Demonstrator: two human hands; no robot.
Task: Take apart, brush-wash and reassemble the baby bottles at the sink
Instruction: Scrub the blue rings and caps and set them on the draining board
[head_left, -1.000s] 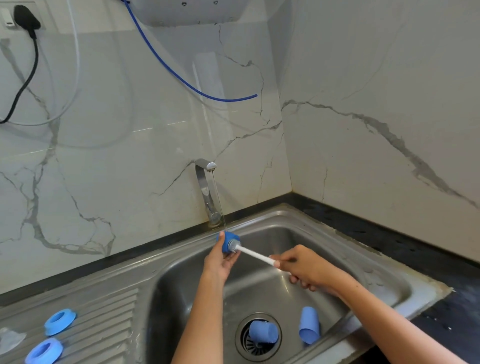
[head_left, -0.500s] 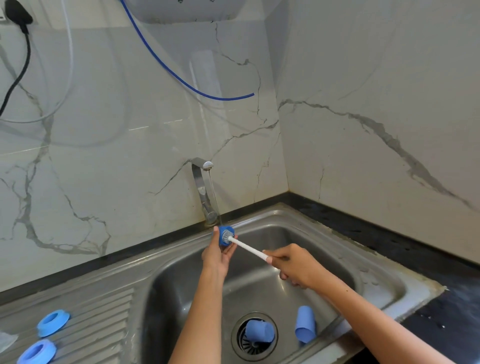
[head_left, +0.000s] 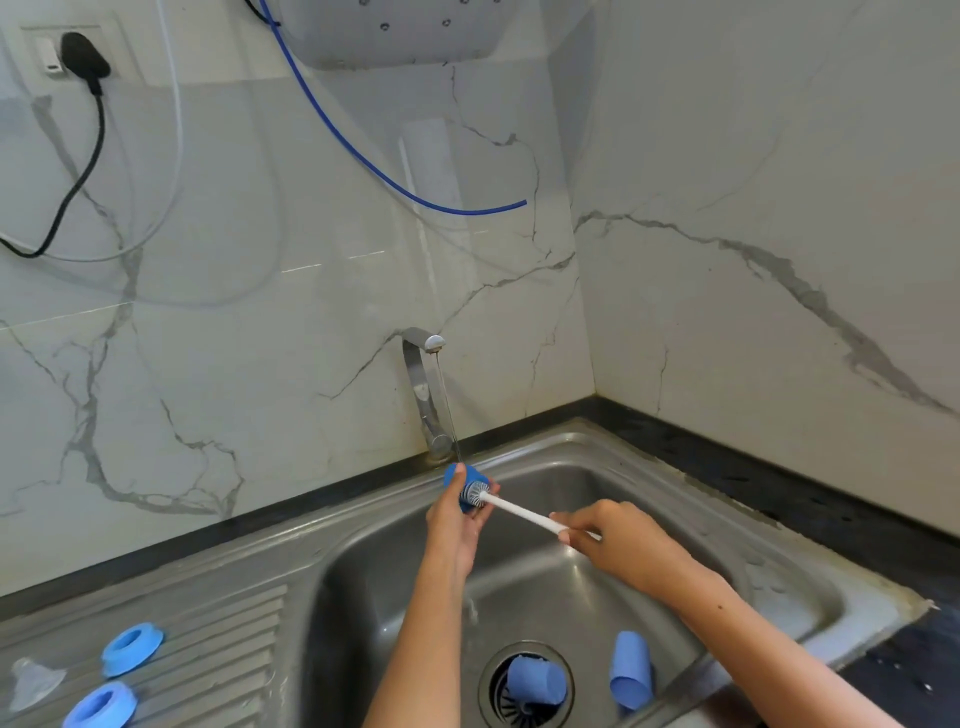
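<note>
My left hand (head_left: 457, 525) grips a small blue bottle part (head_left: 470, 480) under the thin stream from the tap (head_left: 422, 384). My right hand (head_left: 618, 545) holds the white handle of a bottle brush (head_left: 519, 512), and its grey bristle head sits in the mouth of the blue part. Two blue cups lie in the sink basin (head_left: 582, 488): one blue cup (head_left: 535, 682) on the drain, the other blue cup (head_left: 631, 669) to its right. Two blue collar rings (head_left: 131, 648) (head_left: 101, 707) and a clear teat (head_left: 32, 682) rest on the ribbed drainboard.
The steel sink sits in a corner of marble-look walls with a dark counter (head_left: 779, 478) behind and to the right. A blue hose (head_left: 374, 166) hangs above the tap. A black plug and cable (head_left: 85, 67) hang at the upper left wall.
The brush has slid slightly outward, so more of its bristle head shows at the mouth of the blue part. Both hands stay under the tap; the camera view has shifted a little.
</note>
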